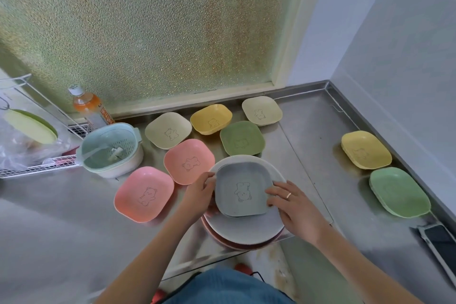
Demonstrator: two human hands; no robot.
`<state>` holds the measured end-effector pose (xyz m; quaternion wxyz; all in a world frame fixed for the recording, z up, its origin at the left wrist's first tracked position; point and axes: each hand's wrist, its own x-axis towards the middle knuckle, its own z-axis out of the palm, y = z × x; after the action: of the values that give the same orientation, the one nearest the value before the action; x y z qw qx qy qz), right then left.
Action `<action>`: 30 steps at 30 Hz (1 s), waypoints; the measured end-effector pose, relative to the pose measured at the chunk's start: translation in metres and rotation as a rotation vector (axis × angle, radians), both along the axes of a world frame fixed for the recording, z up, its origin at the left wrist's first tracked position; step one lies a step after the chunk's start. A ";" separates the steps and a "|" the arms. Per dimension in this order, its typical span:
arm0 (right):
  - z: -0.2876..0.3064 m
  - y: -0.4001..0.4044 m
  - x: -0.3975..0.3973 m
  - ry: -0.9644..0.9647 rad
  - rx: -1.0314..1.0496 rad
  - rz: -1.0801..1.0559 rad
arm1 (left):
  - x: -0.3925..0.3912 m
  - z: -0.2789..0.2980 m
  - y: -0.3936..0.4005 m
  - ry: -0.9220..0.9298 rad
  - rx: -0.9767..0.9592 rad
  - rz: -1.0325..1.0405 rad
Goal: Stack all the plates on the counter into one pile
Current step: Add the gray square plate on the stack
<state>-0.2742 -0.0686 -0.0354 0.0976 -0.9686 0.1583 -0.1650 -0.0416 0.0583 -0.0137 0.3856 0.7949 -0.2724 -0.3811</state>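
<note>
L hand point(200, 194) had its fingers curled round the left rim of a small grey-blue square plastic plate w/ a bear outline point(243, 190), thumb on top of the rim; R hand point(293, 207), a ring on one finger, gripped the plate's right edge w/ fingertips bent over the rim. Both forearms came up from the bottom of the frame and met at the plate, palms facing inward, wrists roughly level. The grey-blue plate sat on a large round pale grey plate point(246, 228), itself atop a reddish-brown round plate point(229, 244), the pile standing at the front edge of the stainless steel counter point(61, 217). Still loose on the counter: two pink square bear plates point(144, 194) point(189, 161) just left of the pile, a beige one point(168, 130), a yellow one point(211, 119), a green one point(242, 138) and another beige point(262, 110) toward the frosted window point(148, 27); well apart at right, a yellow plate point(366, 149) and a green plate point(399, 191). A pale blue colander in a white bowl point(111, 149) stood left of the plates, behind it an orange drink bottle point(90, 107); its label print was too blurred to read.
</note>
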 end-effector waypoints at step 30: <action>0.007 -0.036 0.061 -0.232 0.708 -0.512 | -0.004 0.006 0.000 -0.021 0.004 0.017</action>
<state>-0.2133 -0.1049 -0.0282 0.3961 -0.7802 0.4277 -0.2269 -0.0452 0.0582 -0.0081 0.3841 0.8020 -0.2691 -0.3700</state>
